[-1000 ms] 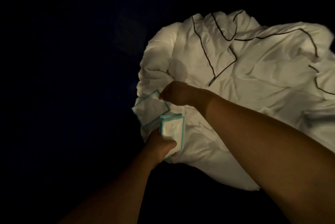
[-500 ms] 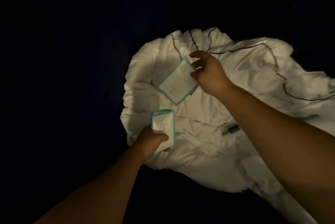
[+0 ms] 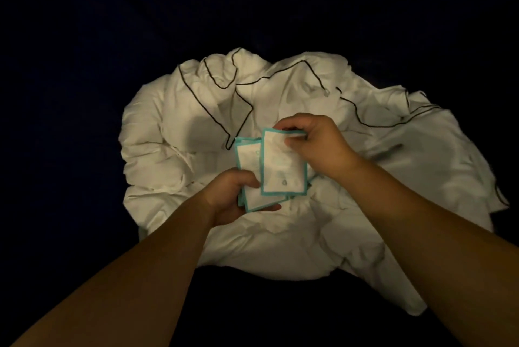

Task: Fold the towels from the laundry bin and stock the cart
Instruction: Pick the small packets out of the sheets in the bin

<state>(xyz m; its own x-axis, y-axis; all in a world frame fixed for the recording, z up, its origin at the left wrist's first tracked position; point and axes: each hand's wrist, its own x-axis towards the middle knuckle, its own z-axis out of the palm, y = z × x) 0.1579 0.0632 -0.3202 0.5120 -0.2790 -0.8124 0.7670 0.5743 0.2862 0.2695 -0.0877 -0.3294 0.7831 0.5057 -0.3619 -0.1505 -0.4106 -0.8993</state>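
Linen (image 3: 168, 150), white with black piping, lies beneath: left hand (image 3: 229, 202) grips a stack of teal-edged packets (image 3: 248, 157); right hand (image 3: 318, 147) pinches a single packet (image 3: 282, 171) by its far edge, overlapping the stack.

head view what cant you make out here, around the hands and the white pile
- Surroundings, head view: black beyond the white linen; no bin, cart or support shows.
- Teal-edged stack gripped by the left hand: count hidden by fingers and by the front packet that the right hand pinches.
- Print on the packet: too small, blurred.
- Linen type: unclear in dim light.
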